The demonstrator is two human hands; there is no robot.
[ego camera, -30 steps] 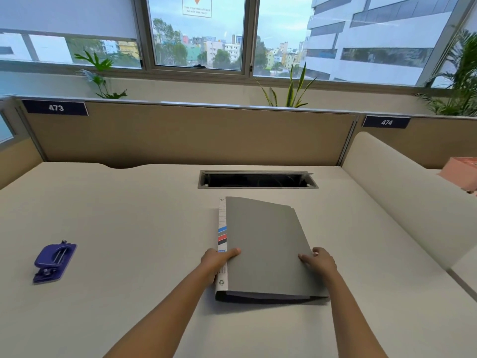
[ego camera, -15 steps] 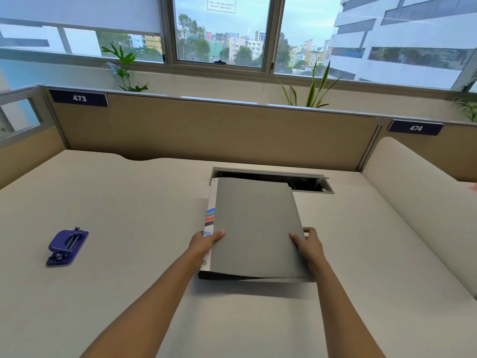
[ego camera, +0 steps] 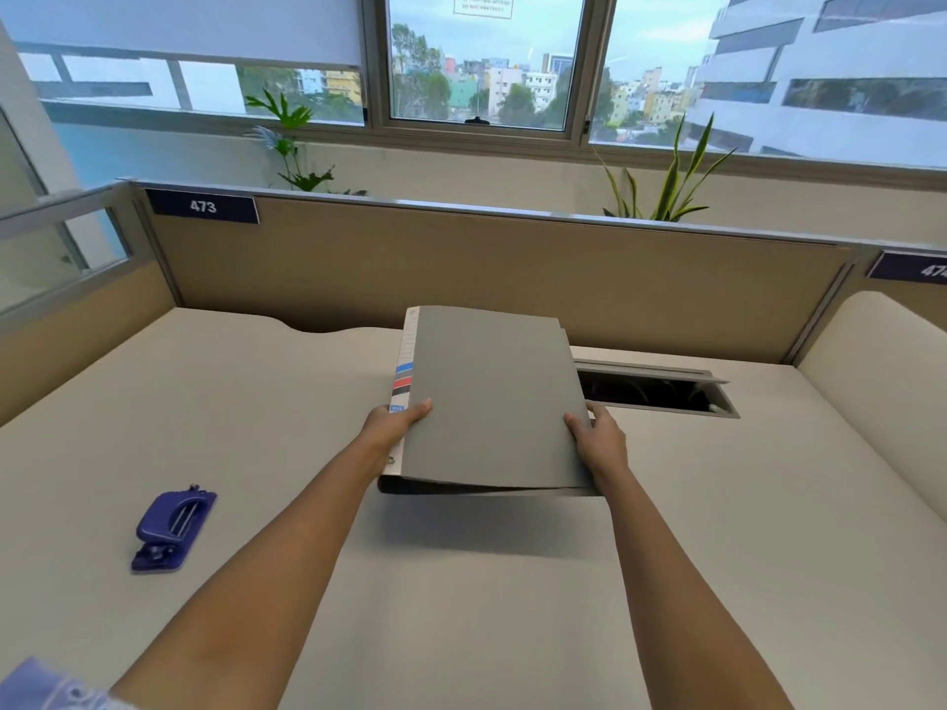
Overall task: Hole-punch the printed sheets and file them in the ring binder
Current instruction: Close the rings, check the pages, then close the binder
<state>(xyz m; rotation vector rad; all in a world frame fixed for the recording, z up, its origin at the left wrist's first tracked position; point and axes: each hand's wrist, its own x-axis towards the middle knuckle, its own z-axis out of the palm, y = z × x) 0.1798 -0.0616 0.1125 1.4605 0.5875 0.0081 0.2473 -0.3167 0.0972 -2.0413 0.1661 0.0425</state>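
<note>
Currently both hands grip the closed grey ring binder (ego camera: 492, 397) above the bench (ego camera: 256, 402): left hand (ego camera: 394, 427) at its spine, right hand (ego camera: 599, 445) at its open edge. A blue hole punch (ego camera: 174, 527) lies well apart to the left.

The binder (ego camera: 492, 397) is up off the worktop (ego camera: 512, 607), between both hands. The hole punch (ego camera: 174, 530) lies far left. The cable slot (ego camera: 656, 389) sits behind.
</note>
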